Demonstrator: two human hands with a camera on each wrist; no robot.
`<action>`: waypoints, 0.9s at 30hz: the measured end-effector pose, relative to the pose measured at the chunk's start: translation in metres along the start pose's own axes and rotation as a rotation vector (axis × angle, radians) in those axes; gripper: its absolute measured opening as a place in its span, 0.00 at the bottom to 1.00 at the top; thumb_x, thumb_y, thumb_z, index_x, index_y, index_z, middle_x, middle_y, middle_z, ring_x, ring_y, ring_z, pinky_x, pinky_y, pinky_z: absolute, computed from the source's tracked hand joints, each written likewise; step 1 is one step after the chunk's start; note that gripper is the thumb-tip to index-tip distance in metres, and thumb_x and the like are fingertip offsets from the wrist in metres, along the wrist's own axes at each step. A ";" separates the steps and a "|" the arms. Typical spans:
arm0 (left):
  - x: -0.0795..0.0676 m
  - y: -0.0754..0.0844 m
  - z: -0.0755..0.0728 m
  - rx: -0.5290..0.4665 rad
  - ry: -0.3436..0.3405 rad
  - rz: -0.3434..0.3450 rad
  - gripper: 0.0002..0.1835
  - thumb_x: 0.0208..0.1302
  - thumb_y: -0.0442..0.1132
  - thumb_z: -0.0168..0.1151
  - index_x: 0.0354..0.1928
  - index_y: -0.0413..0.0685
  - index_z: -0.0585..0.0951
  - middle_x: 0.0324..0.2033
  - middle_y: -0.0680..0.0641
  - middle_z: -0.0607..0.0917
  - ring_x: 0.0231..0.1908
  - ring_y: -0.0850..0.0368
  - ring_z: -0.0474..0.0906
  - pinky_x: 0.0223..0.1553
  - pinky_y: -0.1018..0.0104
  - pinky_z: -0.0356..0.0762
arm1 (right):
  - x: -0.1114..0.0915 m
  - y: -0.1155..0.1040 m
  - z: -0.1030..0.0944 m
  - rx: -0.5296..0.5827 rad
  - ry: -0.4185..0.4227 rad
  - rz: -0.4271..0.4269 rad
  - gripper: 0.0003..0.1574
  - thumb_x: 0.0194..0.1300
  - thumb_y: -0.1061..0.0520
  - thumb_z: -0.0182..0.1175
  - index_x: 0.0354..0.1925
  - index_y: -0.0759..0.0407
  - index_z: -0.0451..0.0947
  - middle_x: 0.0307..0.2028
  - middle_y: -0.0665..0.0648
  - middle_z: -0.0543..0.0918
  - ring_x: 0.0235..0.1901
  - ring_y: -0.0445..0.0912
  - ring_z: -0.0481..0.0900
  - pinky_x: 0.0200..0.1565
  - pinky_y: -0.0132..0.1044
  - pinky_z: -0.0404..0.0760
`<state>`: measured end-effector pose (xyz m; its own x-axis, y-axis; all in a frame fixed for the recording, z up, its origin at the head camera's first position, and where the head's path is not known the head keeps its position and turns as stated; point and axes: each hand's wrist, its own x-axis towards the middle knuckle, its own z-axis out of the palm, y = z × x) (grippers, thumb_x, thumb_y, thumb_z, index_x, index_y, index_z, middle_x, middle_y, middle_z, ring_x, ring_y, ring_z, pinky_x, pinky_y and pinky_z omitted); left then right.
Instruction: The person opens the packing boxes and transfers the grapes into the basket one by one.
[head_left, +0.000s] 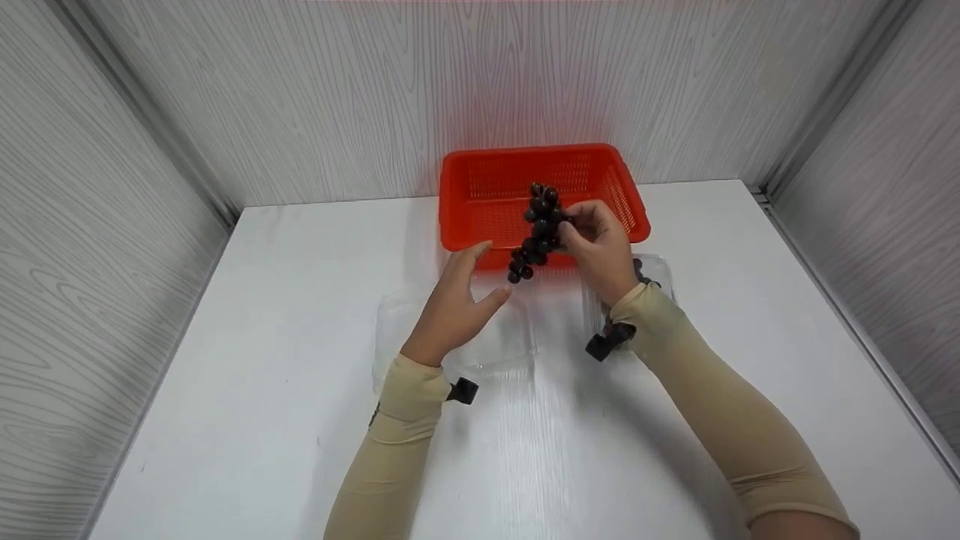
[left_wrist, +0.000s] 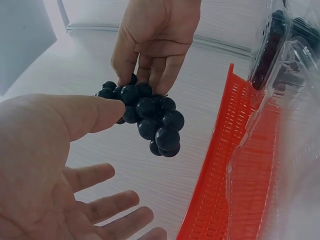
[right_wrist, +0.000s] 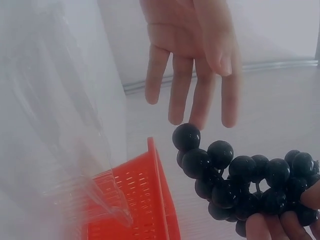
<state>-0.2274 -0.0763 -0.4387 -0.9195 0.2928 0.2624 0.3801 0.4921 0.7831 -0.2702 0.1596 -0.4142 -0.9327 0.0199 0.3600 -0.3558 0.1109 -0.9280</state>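
Observation:
A bunch of dark grapes (head_left: pixel 541 225) hangs in front of the red basket (head_left: pixel 448 199), pinched at its upper right side by my right hand (head_left: pixel 602 247). Its lower end points down toward my left hand (head_left: pixel 457 304), whose thumb and fingers are spread apart with nothing between them. In the left wrist view the left thumb overlaps the grapes (left_wrist: pixel 147 107). From the right wrist the round, glossy berries (right_wrist: pixel 245 185) show close up, with the left fingers (right_wrist: pixel 182 90) extended just beyond them.
Below my left hand lies a clear plastic container (head_left: pixel 502 337) on the white table (head_left: pixel 285 390). Another clear container (head_left: pixel 658 270), with dark round things in it, is partly hidden under my right forearm. A grained wall (head_left: pixel 337 97) rises behind the basket.

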 end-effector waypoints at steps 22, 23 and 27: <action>0.023 -0.003 0.000 0.005 -0.029 -0.059 0.40 0.72 0.54 0.63 0.80 0.57 0.59 0.75 0.50 0.63 0.72 0.51 0.63 0.72 0.46 0.65 | 0.044 0.014 0.009 0.067 0.053 0.127 0.08 0.73 0.64 0.58 0.49 0.60 0.73 0.46 0.58 0.78 0.45 0.49 0.80 0.50 0.46 0.87; 0.022 -0.002 0.001 0.001 -0.031 -0.068 0.41 0.71 0.55 0.64 0.80 0.58 0.59 0.75 0.51 0.63 0.72 0.51 0.63 0.71 0.46 0.66 | 0.047 0.016 0.009 0.064 0.056 0.124 0.08 0.73 0.64 0.58 0.49 0.60 0.73 0.46 0.58 0.78 0.45 0.48 0.79 0.50 0.45 0.87; 0.022 -0.001 0.003 -0.009 -0.041 -0.085 0.43 0.68 0.56 0.66 0.80 0.60 0.59 0.75 0.52 0.63 0.72 0.53 0.63 0.71 0.46 0.66 | 0.056 0.021 0.011 0.038 0.077 0.120 0.08 0.72 0.64 0.58 0.48 0.59 0.74 0.45 0.57 0.78 0.44 0.48 0.79 0.48 0.40 0.86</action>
<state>-0.2477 -0.0676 -0.4350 -0.9434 0.2837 0.1717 0.2999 0.5089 0.8069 -0.3309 0.1520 -0.4141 -0.9619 0.1070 0.2515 -0.2456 0.0653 -0.9672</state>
